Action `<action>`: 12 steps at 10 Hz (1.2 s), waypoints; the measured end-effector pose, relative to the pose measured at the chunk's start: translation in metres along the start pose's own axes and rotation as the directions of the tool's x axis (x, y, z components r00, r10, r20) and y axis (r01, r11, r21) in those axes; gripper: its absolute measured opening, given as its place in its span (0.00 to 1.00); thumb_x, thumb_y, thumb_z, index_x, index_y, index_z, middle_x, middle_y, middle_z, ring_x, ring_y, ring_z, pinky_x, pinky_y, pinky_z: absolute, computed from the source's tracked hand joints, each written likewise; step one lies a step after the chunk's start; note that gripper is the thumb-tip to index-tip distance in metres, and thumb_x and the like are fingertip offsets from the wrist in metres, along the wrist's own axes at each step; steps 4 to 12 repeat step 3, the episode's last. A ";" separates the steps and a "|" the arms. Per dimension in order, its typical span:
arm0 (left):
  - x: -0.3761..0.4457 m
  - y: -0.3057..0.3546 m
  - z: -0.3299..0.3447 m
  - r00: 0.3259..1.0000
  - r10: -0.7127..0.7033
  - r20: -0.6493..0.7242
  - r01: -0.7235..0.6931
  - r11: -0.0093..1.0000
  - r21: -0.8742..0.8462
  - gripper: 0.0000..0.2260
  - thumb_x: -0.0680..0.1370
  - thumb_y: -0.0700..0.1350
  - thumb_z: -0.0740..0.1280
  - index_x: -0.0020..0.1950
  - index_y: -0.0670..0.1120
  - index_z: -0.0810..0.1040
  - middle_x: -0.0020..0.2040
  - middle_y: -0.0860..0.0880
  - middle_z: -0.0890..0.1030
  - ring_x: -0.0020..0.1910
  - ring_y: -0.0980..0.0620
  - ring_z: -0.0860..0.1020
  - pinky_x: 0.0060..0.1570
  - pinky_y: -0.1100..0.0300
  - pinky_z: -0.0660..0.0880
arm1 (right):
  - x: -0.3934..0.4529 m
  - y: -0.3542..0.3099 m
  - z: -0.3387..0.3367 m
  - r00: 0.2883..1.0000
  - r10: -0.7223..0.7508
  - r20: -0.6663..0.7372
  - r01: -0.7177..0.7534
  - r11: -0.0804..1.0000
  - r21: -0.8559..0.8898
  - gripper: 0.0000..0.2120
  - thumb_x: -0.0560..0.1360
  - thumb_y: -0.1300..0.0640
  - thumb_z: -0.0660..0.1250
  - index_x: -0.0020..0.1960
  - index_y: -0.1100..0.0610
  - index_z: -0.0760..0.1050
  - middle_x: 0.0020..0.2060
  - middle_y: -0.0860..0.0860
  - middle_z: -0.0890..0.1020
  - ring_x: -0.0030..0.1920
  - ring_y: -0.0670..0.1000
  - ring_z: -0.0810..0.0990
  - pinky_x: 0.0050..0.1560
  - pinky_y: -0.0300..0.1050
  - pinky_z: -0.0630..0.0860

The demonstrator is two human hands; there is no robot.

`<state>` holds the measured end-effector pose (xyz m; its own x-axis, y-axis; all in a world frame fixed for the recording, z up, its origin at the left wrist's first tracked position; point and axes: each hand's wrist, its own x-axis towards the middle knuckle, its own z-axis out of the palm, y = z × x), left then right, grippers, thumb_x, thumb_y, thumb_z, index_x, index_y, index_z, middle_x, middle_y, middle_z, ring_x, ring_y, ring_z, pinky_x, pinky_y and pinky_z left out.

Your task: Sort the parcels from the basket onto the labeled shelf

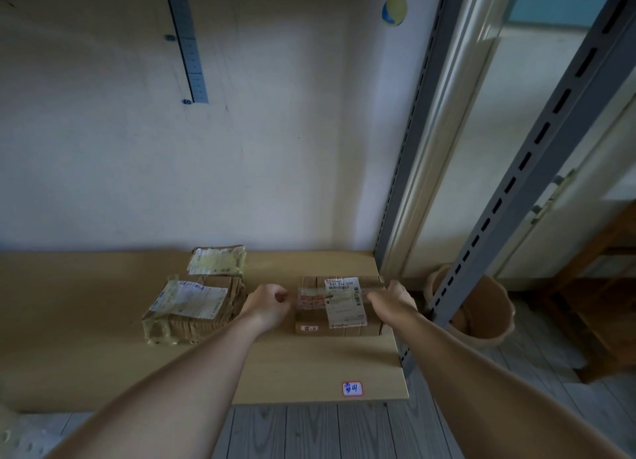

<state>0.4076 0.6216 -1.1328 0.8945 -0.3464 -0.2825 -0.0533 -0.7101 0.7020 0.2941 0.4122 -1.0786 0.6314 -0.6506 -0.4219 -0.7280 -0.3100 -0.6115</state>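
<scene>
Could not read most print on the labels: blurred, apart from some digits atop the box (339, 305). Handwriting on the shelf tag (352, 388) legible as two characters only. Fingertips of both hands hidden behind knuckles and box edges, so exact contact hard to make out. Basket (481, 307) partly masked by the grey upright (537, 155), its contents unseen. Shelf (309, 365) cut off at the left, dim there.

Left hand (270, 303) loosely curled, fingers bent in, just beside the box's left face; touching or barely apart, could not tell. Right hand (395, 300) half open, fingers reaching over the box's far right corner, resting against it. No firm grip seen on either side.

Box sat flat on the shelf near its right end, behind the tag. Two more parcels to the left: a crumpled taped one (196, 310) near the left hand, a smaller one (218, 259) behind it by the wall (275, 131).
</scene>
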 end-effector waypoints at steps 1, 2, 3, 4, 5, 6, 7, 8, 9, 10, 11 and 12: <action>-0.005 0.002 -0.009 0.997 0.070 -0.031 -0.069 0.996 0.056 0.15 0.80 0.50 0.67 0.63 0.45 0.83 0.61 0.44 0.85 0.62 0.45 0.82 0.58 0.56 0.76 | -0.007 -0.003 -0.001 0.983 -0.183 -0.019 0.180 0.979 -0.096 0.28 0.77 0.55 0.63 0.76 0.58 0.63 0.72 0.56 0.72 0.66 0.57 0.73 0.60 0.50 0.74; -0.019 0.009 -0.025 0.990 0.135 -0.028 -0.132 0.988 0.082 0.16 0.81 0.50 0.66 0.66 0.46 0.81 0.63 0.46 0.85 0.62 0.47 0.82 0.61 0.57 0.76 | -0.019 -0.009 -0.003 0.944 -0.330 0.022 0.326 0.918 -0.227 0.36 0.78 0.53 0.65 0.81 0.57 0.54 0.78 0.54 0.65 0.76 0.56 0.66 0.71 0.50 0.66; -0.034 0.019 -0.042 0.974 0.226 -0.029 -0.224 0.972 0.071 0.16 0.81 0.47 0.67 0.68 0.45 0.79 0.63 0.47 0.84 0.63 0.48 0.82 0.65 0.55 0.76 | -0.034 -0.018 -0.009 0.896 -0.442 0.038 0.433 0.853 -0.292 0.39 0.78 0.50 0.67 0.82 0.56 0.51 0.80 0.53 0.61 0.79 0.56 0.61 0.75 0.50 0.61; -0.034 0.019 -0.042 0.974 0.226 -0.029 -0.224 0.972 0.071 0.16 0.81 0.47 0.67 0.68 0.45 0.79 0.63 0.47 0.84 0.63 0.48 0.82 0.65 0.55 0.76 | -0.034 -0.018 -0.009 0.896 -0.442 0.038 0.433 0.853 -0.292 0.39 0.78 0.50 0.67 0.82 0.56 0.51 0.80 0.53 0.61 0.79 0.56 0.61 0.75 0.50 0.61; -0.034 0.019 -0.042 0.974 0.226 -0.029 -0.224 0.972 0.071 0.16 0.81 0.47 0.67 0.68 0.45 0.79 0.63 0.47 0.84 0.63 0.48 0.82 0.65 0.55 0.76 | -0.034 -0.018 -0.009 0.896 -0.442 0.038 0.433 0.853 -0.292 0.39 0.78 0.50 0.67 0.82 0.56 0.51 0.80 0.53 0.61 0.79 0.56 0.61 0.75 0.50 0.61; -0.034 0.019 -0.042 0.974 0.226 -0.029 -0.224 0.972 0.071 0.16 0.81 0.47 0.67 0.68 0.45 0.79 0.63 0.47 0.84 0.63 0.48 0.82 0.65 0.55 0.76 | -0.034 -0.018 -0.009 0.896 -0.442 0.038 0.433 0.853 -0.292 0.39 0.78 0.50 0.67 0.82 0.56 0.51 0.80 0.53 0.61 0.79 0.56 0.61 0.75 0.50 0.61; -0.034 0.019 -0.042 0.974 0.226 -0.029 -0.224 0.972 0.071 0.16 0.81 0.47 0.67 0.68 0.45 0.79 0.63 0.47 0.84 0.63 0.48 0.82 0.65 0.55 0.76 | -0.034 -0.018 -0.009 0.896 -0.442 0.038 0.433 0.853 -0.292 0.39 0.78 0.50 0.67 0.82 0.56 0.51 0.80 0.53 0.61 0.79 0.56 0.61 0.75 0.50 0.61; -0.034 0.019 -0.042 0.974 0.226 -0.029 -0.224 0.972 0.071 0.16 0.81 0.47 0.67 0.68 0.45 0.79 0.63 0.47 0.84 0.63 0.48 0.82 0.65 0.55 0.76 | -0.034 -0.018 -0.009 0.896 -0.442 0.038 0.433 0.853 -0.292 0.39 0.78 0.50 0.67 0.82 0.56 0.51 0.80 0.53 0.61 0.79 0.56 0.61 0.75 0.50 0.61; -0.034 0.019 -0.042 0.974 0.226 -0.029 -0.224 0.972 0.071 0.16 0.81 0.47 0.67 0.68 0.45 0.79 0.63 0.47 0.84 0.63 0.48 0.82 0.65 0.55 0.76 | -0.034 -0.018 -0.009 0.896 -0.442 0.038 0.433 0.853 -0.292 0.39 0.78 0.50 0.67 0.82 0.56 0.51 0.80 0.53 0.61 0.79 0.56 0.61 0.75 0.50 0.61; -0.034 0.019 -0.042 0.974 0.226 -0.029 -0.224 0.972 0.071 0.16 0.81 0.47 0.67 0.68 0.45 0.79 0.63 0.47 0.84 0.63 0.48 0.82 0.65 0.55 0.76 | -0.034 -0.018 -0.009 0.896 -0.442 0.038 0.433 0.853 -0.292 0.39 0.78 0.50 0.67 0.82 0.56 0.51 0.80 0.53 0.61 0.79 0.56 0.61 0.75 0.50 0.61; -0.034 0.019 -0.042 0.974 0.226 -0.029 -0.224 0.972 0.071 0.16 0.81 0.47 0.67 0.68 0.45 0.79 0.63 0.47 0.84 0.63 0.48 0.82 0.65 0.55 0.76 | -0.034 -0.018 -0.009 0.896 -0.442 0.038 0.433 0.853 -0.292 0.39 0.78 0.50 0.67 0.82 0.56 0.51 0.80 0.53 0.61 0.79 0.56 0.61 0.75 0.50 0.61; -0.034 0.019 -0.042 0.974 0.226 -0.029 -0.224 0.972 0.071 0.16 0.81 0.47 0.67 0.68 0.45 0.79 0.63 0.47 0.84 0.63 0.48 0.82 0.65 0.55 0.76 | -0.034 -0.018 -0.009 0.896 -0.442 0.038 0.433 0.853 -0.292 0.39 0.78 0.50 0.67 0.82 0.56 0.51 0.80 0.53 0.61 0.79 0.56 0.61 0.75 0.50 0.61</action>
